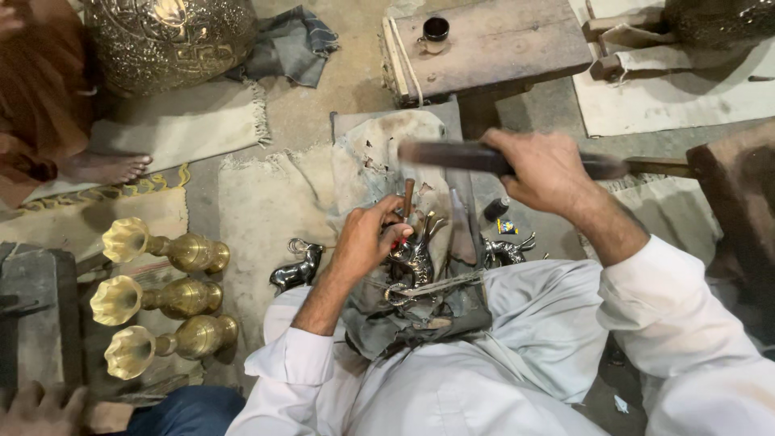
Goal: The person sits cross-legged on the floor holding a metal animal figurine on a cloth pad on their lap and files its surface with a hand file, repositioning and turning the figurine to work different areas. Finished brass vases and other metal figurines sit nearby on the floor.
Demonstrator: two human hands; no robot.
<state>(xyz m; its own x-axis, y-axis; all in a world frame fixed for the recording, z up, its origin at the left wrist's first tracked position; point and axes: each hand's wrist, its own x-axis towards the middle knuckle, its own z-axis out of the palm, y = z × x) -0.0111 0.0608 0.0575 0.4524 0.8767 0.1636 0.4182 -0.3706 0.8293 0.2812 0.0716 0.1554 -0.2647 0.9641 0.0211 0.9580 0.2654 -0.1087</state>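
Left hand (pixel 367 238) is closed around a short chisel (pixel 408 198), held near upright with its tip on a dark metal animal figurine (pixel 413 254) lying on the cloth-covered lap directly beneath the fingers. Right hand (pixel 545 169) is clenched on a hammer (pixel 452 155), apparently blurred, raised above and just right of the chisel head.

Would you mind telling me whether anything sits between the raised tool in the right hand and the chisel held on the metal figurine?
Nothing visible does. The right hand holds the dark tool just above the chisel, which the left hand steadies on the metal figurine; the gap between them looks open.
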